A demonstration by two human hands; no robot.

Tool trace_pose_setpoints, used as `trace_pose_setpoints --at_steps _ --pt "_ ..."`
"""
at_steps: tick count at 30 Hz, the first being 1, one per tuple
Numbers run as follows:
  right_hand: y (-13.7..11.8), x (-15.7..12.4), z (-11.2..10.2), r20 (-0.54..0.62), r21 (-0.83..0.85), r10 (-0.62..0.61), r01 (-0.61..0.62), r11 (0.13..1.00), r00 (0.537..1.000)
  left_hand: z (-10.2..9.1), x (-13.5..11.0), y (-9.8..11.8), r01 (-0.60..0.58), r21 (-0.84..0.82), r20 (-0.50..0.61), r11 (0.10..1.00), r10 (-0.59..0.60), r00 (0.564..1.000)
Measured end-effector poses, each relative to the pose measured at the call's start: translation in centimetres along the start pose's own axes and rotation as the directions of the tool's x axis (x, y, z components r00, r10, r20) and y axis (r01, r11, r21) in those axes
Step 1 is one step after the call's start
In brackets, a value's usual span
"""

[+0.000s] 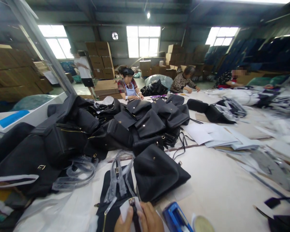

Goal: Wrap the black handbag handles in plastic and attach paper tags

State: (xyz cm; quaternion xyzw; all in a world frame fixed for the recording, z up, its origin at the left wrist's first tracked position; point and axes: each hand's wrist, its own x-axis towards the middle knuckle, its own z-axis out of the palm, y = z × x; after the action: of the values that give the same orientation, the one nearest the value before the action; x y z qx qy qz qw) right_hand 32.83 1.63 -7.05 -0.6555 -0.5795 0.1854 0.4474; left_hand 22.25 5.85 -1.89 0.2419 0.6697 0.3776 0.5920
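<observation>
At the bottom middle my left hand [124,223] pinches a small white sheet [124,207] beside a black strap with a metal buckle [131,201]. My right hand [151,217] has its fingers closed on the same strap from the other side. Beneath them lies a black bag [106,190] with a gold zipper, its handles wrapped in clear plastic [120,180]. Just beyond my right hand, another black bag [157,172] rests on the table. A blue tape dispenser [177,217] stands right of my right hand.
Many black bags [111,135] are heaped across the table's left and middle. White sheets [215,135] lie to the right. A round tape roll [203,224] is near the front edge. Several people sit across the table; another person [83,67] stands behind, near stacked cartons [99,59].
</observation>
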Motion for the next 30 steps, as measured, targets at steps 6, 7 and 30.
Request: trace_pose_setpoints --at_steps 6,7,30 --pt "-1.2 1.2 -1.9 0.247 0.205 0.044 -0.096 0.974 0.968 0.2 0.1 -0.4 -0.021 -0.031 0.029 0.999 0.022 0.999" --pt "-1.3 1.6 -2.4 0.328 0.286 0.108 -0.207 0.936 0.939 0.3 0.1 -0.4 -0.028 -0.028 0.046 0.999 0.030 0.998" --pt "-3.9 4.0 -6.5 0.343 0.326 0.319 -0.431 0.841 0.883 1.4 -3.4 1.8 -0.402 0.207 0.348 0.892 0.316 0.882"
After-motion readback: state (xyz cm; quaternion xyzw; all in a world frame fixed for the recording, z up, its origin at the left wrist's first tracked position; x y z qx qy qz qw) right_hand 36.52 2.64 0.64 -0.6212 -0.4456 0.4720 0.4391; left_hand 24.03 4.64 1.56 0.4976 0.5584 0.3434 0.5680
